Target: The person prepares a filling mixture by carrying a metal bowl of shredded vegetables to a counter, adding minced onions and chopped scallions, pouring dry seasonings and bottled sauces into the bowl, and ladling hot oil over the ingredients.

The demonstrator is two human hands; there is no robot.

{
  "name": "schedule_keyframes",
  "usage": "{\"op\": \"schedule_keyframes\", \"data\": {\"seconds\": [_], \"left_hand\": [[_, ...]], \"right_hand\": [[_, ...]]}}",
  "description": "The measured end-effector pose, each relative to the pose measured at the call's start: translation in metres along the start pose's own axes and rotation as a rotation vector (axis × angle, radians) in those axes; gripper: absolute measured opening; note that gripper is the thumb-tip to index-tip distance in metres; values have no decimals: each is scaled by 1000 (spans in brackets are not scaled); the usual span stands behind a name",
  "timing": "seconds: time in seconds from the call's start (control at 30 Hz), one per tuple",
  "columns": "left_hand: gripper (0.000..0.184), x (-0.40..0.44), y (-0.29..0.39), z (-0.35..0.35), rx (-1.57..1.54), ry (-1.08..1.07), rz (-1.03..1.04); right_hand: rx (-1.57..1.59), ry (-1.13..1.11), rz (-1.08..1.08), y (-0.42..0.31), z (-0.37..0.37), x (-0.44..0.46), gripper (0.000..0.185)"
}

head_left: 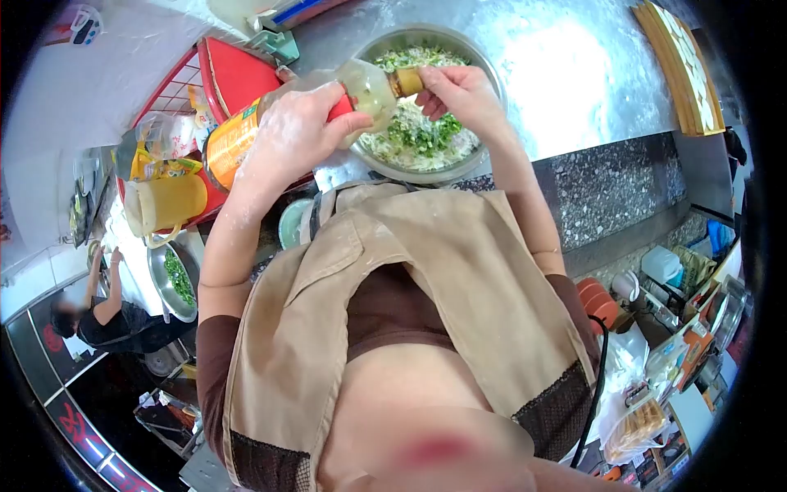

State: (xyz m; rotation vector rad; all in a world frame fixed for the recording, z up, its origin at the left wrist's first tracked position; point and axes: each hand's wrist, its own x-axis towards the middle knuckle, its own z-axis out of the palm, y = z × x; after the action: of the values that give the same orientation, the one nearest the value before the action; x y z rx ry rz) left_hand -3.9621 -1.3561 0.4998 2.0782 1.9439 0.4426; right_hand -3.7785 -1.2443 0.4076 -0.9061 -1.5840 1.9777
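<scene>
Watching from my remote seat, with clock positions taken from the middle of my view, I start at far left, between 8 and 9 o'clock, where a co-worker (127, 316) in dark clothing stands well apart, arms stretched forward. Near 9 o'clock I see a yellow-toned jug (170, 203) with a handle and, just below it, a metal bowl of chopped greens (179, 277). Between 10 and 11 o'clock stands a red container (240, 75) by the wall. At 11 o'clock I have the large clear bottle (369, 92) with its orange label, tilted, its neck pointing towards 1 o'clock. The left hand (302, 131), dusted white, is wrapped around the bottle's upper body by a red band. At 12 o'clock, beneath the neck, sits a wide steel bowl (443, 174) holding chopped greens over paler shreds. Above it the right hand (463, 94) pinches the yellow cap (406, 82) at the neck with thumb and fingers; I cannot tell whether it is loose. From 1 to 2 o'clock runs the shiny metal worktop (533, 123), with stacked wooden trays (676, 66) bearing pale pieces at its far right end.
</scene>
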Motion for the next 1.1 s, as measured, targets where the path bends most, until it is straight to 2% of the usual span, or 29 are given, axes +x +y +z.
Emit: {"op": "schedule_keyframes", "data": {"seconds": [0.1, 0.17, 0.23, 0.37, 0.4, 0.47, 0.53, 0.63, 0.7, 0.77, 0.83, 0.87, 0.93, 1.1], "left_hand": [[30, -3, 0, 4, 74, 1, -19], [30, -2, 3, 6, 46, -71, -64], [29, -2, 2, 9, 32, -81, -56], [31, 2, -7, 13, 7, -110, -17], [31, 4, -9, 13, 6, -111, -17], [30, 10, -14, 10, -97, -256, -119], [32, 21, -22, 10, -108, -318, -120], [42, 37, -18, 7, -89, -417, -148], [48, 46, -17, 6, 9, -471, -193], [48, 49, -20, 9, 83, -466, -135], [46, 47, -20, 16, 305, -316, 19], [46, 49, -17, 17, 307, -321, 25], [46, 53, -9, 21, 488, -445, -11], [44, 59, -8, 31, 555, -503, 78]], "right_hand": [[45, 30, 12, 12, 6, 0, 40], [49, 46, 41, 21, 7, 1, 38], [-76, 61, -35, 29, 6, 2, 35], [-14, 14, -10, 36, 4, 0, 30], [4, -33, -47, 39, 2, 0, 27], [23, -79, -84, 41, -3, 0, 26], [174, -95, -235, 43, -6, 0, 28], [106, -73, -295, 39, -15, -5, 33], [138, -27, -293, 47, -28, -7, 33], [170, 18, -291, 52, -44, -7, 32], [173, 142, -329, 54, -57, -9, 34], [164, 220, -327, 54, -58, -12, 33], [188, 269, -309, 63, -65, -14, 33], [206, 332, -261, 74, -66, -20, 33]]}}
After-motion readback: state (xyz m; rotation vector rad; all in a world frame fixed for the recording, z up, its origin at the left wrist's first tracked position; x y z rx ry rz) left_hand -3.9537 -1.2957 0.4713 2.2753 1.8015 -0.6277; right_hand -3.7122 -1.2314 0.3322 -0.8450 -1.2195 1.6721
